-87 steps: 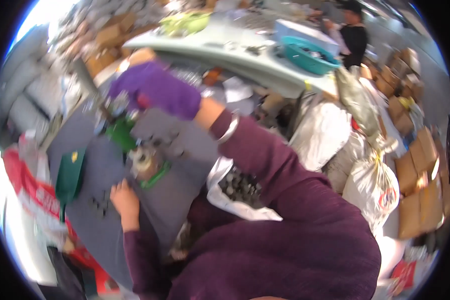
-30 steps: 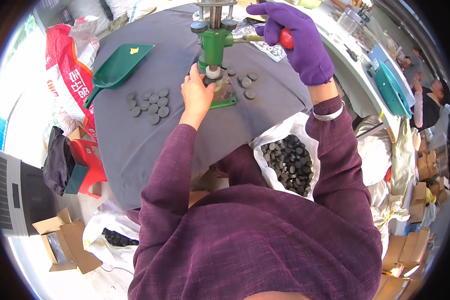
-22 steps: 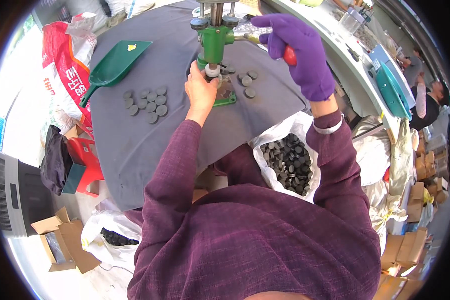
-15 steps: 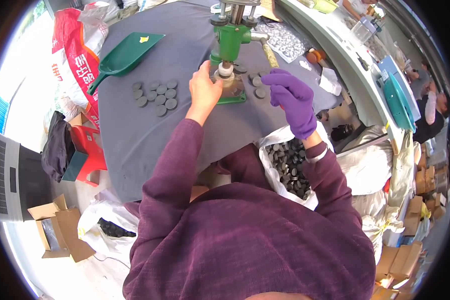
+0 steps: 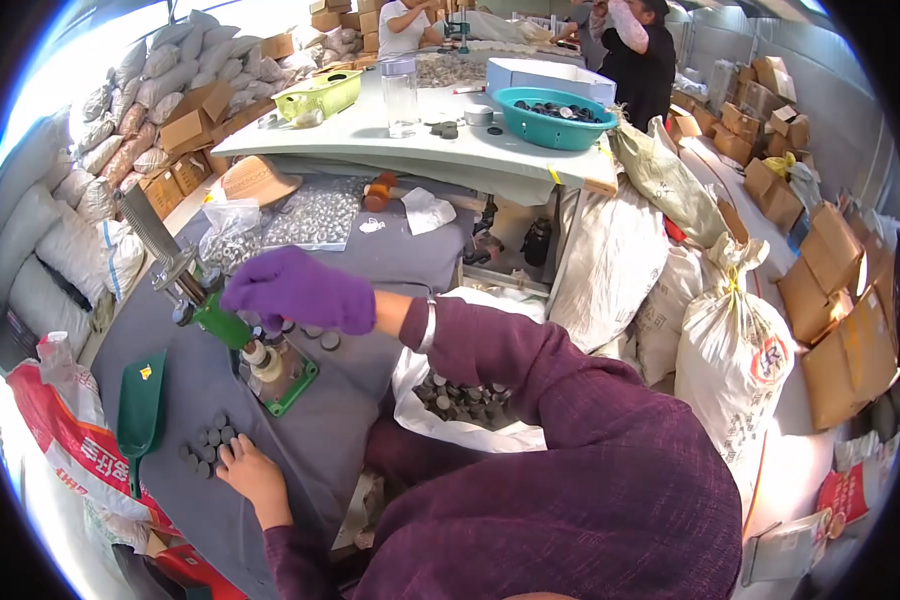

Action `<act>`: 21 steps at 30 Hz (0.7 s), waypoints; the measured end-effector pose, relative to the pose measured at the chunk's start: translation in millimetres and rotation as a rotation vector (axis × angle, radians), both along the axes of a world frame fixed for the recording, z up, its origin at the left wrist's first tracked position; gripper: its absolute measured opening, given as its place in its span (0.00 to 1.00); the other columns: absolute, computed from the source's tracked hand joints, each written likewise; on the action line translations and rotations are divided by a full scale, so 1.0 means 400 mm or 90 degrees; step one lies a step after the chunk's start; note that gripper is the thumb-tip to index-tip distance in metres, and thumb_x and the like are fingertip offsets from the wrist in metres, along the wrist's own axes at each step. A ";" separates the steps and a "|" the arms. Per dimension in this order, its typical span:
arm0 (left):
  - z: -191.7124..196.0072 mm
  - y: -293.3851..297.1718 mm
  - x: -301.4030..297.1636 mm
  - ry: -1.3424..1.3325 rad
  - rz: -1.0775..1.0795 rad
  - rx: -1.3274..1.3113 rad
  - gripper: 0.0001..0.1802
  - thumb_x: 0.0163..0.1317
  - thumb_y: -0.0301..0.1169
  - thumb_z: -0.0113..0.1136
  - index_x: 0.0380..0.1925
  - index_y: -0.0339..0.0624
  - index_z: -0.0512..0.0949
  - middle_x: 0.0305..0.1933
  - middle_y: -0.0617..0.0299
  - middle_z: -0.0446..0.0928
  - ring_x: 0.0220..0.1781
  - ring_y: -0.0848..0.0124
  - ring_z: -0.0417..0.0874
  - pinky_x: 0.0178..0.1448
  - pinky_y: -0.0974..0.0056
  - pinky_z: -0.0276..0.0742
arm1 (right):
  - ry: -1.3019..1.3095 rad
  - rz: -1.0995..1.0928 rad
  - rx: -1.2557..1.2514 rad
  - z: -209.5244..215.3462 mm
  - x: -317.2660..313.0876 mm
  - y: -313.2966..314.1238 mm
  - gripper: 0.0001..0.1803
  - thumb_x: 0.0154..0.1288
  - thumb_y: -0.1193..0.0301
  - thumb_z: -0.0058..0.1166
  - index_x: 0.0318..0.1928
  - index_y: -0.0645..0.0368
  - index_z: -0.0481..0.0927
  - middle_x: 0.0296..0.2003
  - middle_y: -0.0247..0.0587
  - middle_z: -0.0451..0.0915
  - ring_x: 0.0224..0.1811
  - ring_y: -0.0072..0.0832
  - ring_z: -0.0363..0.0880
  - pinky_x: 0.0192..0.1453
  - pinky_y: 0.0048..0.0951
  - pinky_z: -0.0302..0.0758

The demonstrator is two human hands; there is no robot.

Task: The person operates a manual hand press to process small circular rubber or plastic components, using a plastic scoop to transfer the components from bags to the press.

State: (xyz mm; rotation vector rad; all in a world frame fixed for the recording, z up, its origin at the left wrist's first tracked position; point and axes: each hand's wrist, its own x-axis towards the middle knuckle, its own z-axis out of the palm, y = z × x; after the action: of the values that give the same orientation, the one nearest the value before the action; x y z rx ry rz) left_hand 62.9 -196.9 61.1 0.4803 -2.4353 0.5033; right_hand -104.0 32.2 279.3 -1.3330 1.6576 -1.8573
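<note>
My bare left hand (image 5: pixel 253 483) rests low on the grey-covered table, fingers stretched out at the edge of a cluster of dark round discs (image 5: pixel 210 446). I make out nothing held in it. My right hand (image 5: pixel 300 290), in a purple glove, is closed beside the green hand press (image 5: pixel 220 322). Its fingers curl out of sight, and the press's lever is hidden from view, so what it grips does not show. Below the press head stands a pale round die (image 5: pixel 265 362) on the green-edged base (image 5: pixel 295 386). A few more discs (image 5: pixel 330 341) lie right of it.
A green dustpan (image 5: pixel 142 405) lies left of the discs. An open white sack (image 5: pixel 420 420) of discs stands by my right arm. Beyond are clear bags of small rings (image 5: pixel 315 215), a mallet (image 5: pixel 378 192) and a white table (image 5: pixel 370 145) with a teal basin (image 5: pixel 555 120). People work behind.
My head view has swung right and up, showing more of the room. My left hand has left the press die for the disc cluster. My right hand has come against the press.
</note>
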 end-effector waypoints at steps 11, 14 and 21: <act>0.052 0.039 -0.124 0.236 -0.148 0.511 0.28 0.47 0.27 0.66 0.52 0.36 0.72 0.40 0.49 0.79 0.44 0.51 0.78 0.48 0.52 0.74 | 0.241 0.036 -0.142 0.067 -0.131 -0.049 0.14 0.66 0.69 0.46 0.43 0.63 0.83 0.24 0.35 0.78 0.24 0.17 0.74 0.30 0.19 0.71; 0.082 0.056 -0.182 0.251 -0.169 0.562 0.33 0.47 0.26 0.66 0.56 0.35 0.68 0.40 0.50 0.80 0.44 0.53 0.79 0.48 0.53 0.75 | 0.282 0.068 -0.154 0.086 -0.107 -0.062 0.17 0.70 0.69 0.40 0.45 0.64 0.82 0.21 0.33 0.73 0.21 0.17 0.70 0.28 0.18 0.66; 0.100 0.081 -0.287 0.234 -0.126 0.580 0.41 0.46 0.27 0.67 0.62 0.38 0.62 0.42 0.53 0.81 0.48 0.57 0.80 0.53 0.56 0.74 | 0.137 -0.020 -0.011 0.091 -0.044 -0.040 0.15 0.70 0.69 0.42 0.45 0.62 0.81 0.21 0.32 0.73 0.21 0.17 0.69 0.27 0.18 0.65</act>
State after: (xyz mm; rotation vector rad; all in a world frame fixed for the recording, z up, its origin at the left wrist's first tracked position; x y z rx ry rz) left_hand -52.0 -164.4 101.2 0.6071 -2.1912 -0.7580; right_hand -121.8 16.2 315.9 -1.5706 1.7777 -1.8019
